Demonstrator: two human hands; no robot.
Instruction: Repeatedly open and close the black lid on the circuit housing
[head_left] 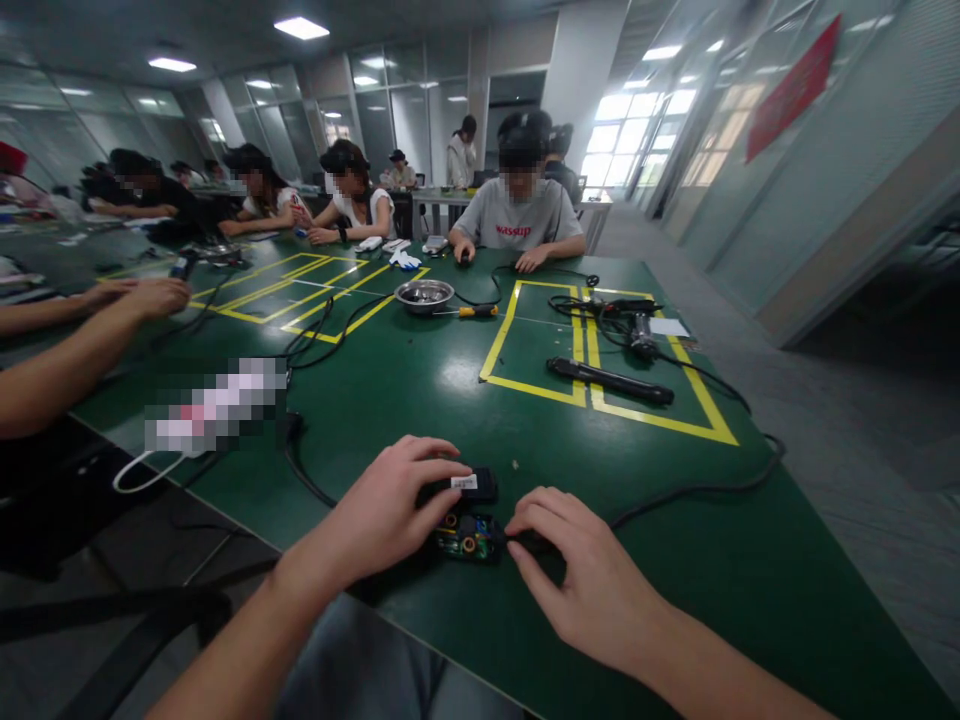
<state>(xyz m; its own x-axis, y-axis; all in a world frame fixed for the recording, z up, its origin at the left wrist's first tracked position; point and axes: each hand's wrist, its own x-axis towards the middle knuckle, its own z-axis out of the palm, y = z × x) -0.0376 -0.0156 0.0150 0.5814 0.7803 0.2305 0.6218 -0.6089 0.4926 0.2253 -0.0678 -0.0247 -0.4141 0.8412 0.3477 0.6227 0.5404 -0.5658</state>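
My left hand has its thumb and fingers closed on the left end of a small black case half bearing a white label. Just below that lies a small open case holding a green circuit board with copper-coloured coils and wires. Bent over the board's right end, my right hand pinches a black cable where it enters the case. That cable's middle is partly hidden by the hand. Both case parts rest at or close to the table surface.
On the green table are a metal bowl, an orange-handled screwdriver, a black rod-like tool and a metal-headed tool with cables. A pixelated power strip is left. Another person's arm reaches in; several people sit beyond.
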